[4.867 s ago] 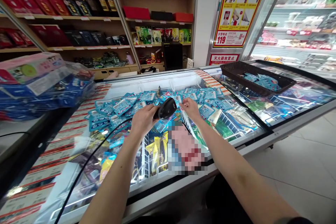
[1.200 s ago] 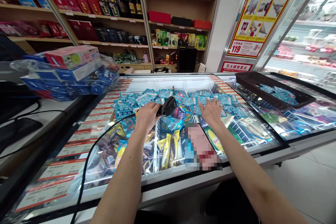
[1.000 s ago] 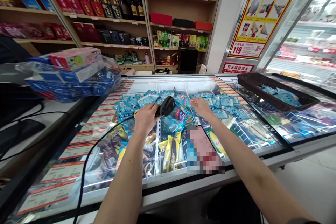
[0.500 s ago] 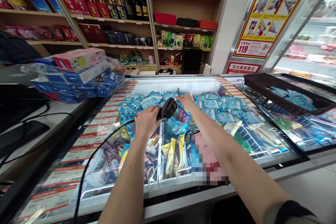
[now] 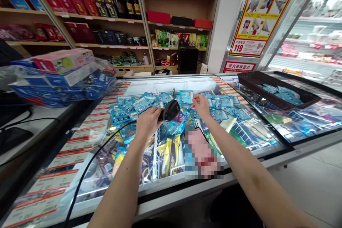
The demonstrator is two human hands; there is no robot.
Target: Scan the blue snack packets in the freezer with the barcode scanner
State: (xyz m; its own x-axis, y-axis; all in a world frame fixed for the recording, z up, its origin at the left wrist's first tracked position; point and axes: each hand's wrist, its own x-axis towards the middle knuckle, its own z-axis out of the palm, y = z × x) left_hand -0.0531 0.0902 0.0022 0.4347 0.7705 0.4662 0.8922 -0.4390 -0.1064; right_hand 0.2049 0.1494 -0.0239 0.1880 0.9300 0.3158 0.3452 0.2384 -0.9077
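- Fingers of the left hand (image 5: 146, 122) wrap the black barcode scanner (image 5: 170, 109), its head aimed at the blue packets (image 5: 139, 104) spread on the freezer lid (image 5: 248, 139).
- Right hand (image 5: 201, 104) pinches one blue packet (image 5: 186, 96) just beyond the scanner, lifted upright.
- Judged step: scanning packets singly; next, the barcode must face the scanner.
- Black basket (image 5: 278, 91) sits well right of the scanner.

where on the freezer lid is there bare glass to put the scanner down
Bare glass lies along the front edge, right of the blurred card, and at the back strip behind the blue packets. The middle is crowded with packets around the left hand, scanner and right hand.
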